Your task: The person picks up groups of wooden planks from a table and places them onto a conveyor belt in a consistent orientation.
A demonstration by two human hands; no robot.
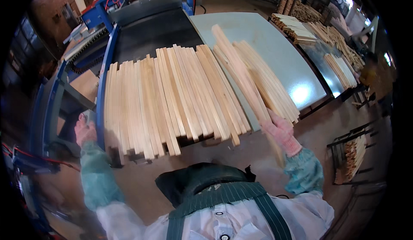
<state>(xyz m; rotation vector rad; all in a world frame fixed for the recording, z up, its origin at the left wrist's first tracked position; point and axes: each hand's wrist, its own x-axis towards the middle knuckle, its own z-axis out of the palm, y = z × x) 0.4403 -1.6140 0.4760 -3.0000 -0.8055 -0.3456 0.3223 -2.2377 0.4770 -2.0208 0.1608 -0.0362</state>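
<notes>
My right hand (280, 131), in a pink glove, is closed round the near end of a few pale wooden strips (241, 72). They slant up and away over the pale table, and a blurred strip end hangs below the hand. Beside them on the right lies a bundle of similar strips (269, 83). My left hand (85, 131), also gloved, is curled at a small grey piece (89, 116) beside the blue frame; its grip is partly hidden. Between my hands a wide row of wooden strips (172, 98) lies side by side, their near ends uneven.
A dark conveyor belt (152, 33) runs away behind the row, flanked by a blue machine frame (105, 72). The smooth pale table (297, 64) stands to its right. Stacked wood (294, 27) fills the far right. A dark rack (355, 158) holds more pieces near right.
</notes>
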